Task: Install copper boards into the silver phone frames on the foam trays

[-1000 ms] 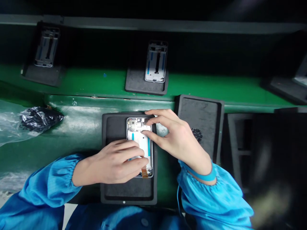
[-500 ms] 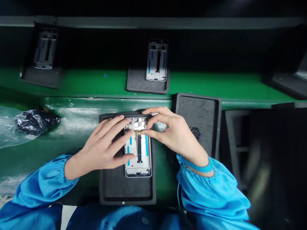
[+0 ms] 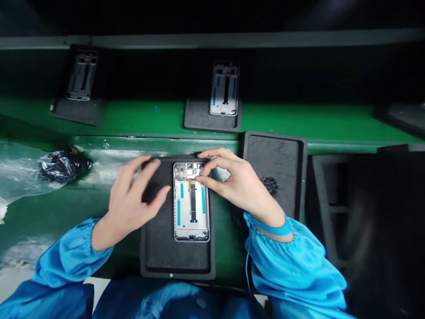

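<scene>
An open phone frame [image 3: 191, 201] with blue strips and a black ribbon lies on a dark foam tray [image 3: 156, 248] in front of me. My right hand [image 3: 235, 184] rests at the frame's top right corner, thumb and forefinger pinched together on something too small to make out. My left hand [image 3: 133, 195] hovers over the tray's left side, fingers spread, holding nothing and clear of the frame. Both arms are in blue sleeves, and a blue strap circles the right wrist.
Two more phone frames [image 3: 225, 89] [image 3: 82, 75] on foam trays sit on the green belt behind. An empty foam tray [image 3: 275, 159] with a small black clump lies to the right. A clear bag of black parts [image 3: 63, 166] lies left. Dark compartmented trays [image 3: 332, 199] stand far right.
My left hand has lifted off the phone frame and drawn back to the left, uncovering the frame. The right hand stays pinched at the top right corner.
</scene>
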Tool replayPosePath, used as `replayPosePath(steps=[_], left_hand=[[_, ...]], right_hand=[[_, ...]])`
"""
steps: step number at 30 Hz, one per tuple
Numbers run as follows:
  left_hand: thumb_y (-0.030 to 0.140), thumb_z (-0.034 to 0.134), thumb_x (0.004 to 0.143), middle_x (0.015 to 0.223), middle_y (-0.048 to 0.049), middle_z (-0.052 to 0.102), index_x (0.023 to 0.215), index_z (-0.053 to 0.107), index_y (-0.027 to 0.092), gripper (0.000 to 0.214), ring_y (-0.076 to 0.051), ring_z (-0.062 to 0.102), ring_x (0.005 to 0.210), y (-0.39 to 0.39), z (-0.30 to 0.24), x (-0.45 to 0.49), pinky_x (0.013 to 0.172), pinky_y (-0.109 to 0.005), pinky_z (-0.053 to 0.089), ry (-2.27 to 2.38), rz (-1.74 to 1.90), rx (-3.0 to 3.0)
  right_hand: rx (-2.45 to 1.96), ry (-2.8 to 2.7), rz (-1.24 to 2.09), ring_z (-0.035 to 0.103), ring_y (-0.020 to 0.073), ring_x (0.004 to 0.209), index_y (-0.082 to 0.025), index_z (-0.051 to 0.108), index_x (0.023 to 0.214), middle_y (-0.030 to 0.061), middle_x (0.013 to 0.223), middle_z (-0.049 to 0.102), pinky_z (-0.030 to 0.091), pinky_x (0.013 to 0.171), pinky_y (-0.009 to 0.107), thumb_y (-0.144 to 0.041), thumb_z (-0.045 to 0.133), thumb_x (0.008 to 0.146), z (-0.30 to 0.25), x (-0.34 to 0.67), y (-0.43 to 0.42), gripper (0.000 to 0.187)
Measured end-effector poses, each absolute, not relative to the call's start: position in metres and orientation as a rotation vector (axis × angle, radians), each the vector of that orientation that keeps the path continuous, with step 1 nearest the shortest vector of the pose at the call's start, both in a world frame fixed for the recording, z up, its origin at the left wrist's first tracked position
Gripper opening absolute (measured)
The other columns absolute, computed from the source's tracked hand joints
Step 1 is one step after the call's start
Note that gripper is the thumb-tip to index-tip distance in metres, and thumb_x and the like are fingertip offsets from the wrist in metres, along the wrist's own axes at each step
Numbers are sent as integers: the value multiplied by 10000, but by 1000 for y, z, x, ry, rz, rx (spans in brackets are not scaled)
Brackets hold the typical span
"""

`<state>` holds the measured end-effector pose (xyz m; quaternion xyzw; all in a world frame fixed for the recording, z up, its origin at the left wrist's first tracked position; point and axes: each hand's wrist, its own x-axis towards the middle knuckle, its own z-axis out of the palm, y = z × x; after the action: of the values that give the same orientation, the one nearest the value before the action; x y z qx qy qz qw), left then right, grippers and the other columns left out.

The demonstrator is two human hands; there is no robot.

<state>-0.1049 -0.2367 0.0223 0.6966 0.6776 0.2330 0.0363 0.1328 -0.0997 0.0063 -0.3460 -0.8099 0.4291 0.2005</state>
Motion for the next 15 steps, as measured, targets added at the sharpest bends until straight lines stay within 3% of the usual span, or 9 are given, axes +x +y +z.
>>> replayPosePath(steps=[2, 4, 6, 10, 13, 15], left_hand=[[444, 700, 939, 1192, -121, 677, 1487, 510, 207, 627, -274, 723, 977, -252, 29, -108, 807, -387, 621, 2269, 486, 1837], [481, 639, 966, 1050, -55, 687, 1505, 513, 225, 610, -179, 672, 683, -268, 32, -110, 640, -316, 580, 2236, 292, 1655], [448, 572, 996, 1080, -44, 692, 1479, 560, 240, 526, -120, 589, 545, -281, 33, -109, 600, -296, 558, 2186, 271, 1617], [420, 568, 974, 1309, -91, 685, 1404, 652, 231, 477, -131, 660, 629, -291, 36, -105, 623, -281, 580, 2276, 508, 1554], [443, 641, 946, 1181, -50, 772, 1480, 613, 278, 560, -176, 743, 746, -289, 47, -103, 601, -240, 593, 2271, 695, 1245], [434, 715, 903, 1138, -30, 802, 1482, 619, 298, 603, -217, 780, 926, -282, 57, -103, 670, -229, 625, 2280, 802, 1056]], right_hand=[[-960, -2241, 1191, 709, 278, 1169, -231, 706, 829, 77, 1247, 741, 533, 1056, 507, -296, 790, 887, 7, 134, -100, 121], [-958, -2199, 1175, 723, 270, 1147, -230, 715, 856, 83, 1224, 753, 553, 1028, 474, -320, 778, 899, 11, 137, -100, 119], [-976, -2143, 1107, 730, 257, 1135, -231, 729, 892, 83, 1195, 763, 565, 1012, 438, -324, 756, 918, 20, 145, -98, 100], [-1084, -1996, 838, 739, 248, 1109, -240, 754, 933, 69, 1106, 789, 572, 1005, 414, -305, 719, 947, 42, 178, -96, 76], [-1201, -1914, 657, 756, 239, 1014, -235, 768, 942, 60, 1020, 804, 594, 920, 384, -302, 717, 946, 47, 211, -98, 84], [-1279, -1918, 581, 758, 228, 944, -226, 780, 951, 60, 981, 805, 596, 853, 360, -301, 719, 942, 40, 232, -101, 98]])
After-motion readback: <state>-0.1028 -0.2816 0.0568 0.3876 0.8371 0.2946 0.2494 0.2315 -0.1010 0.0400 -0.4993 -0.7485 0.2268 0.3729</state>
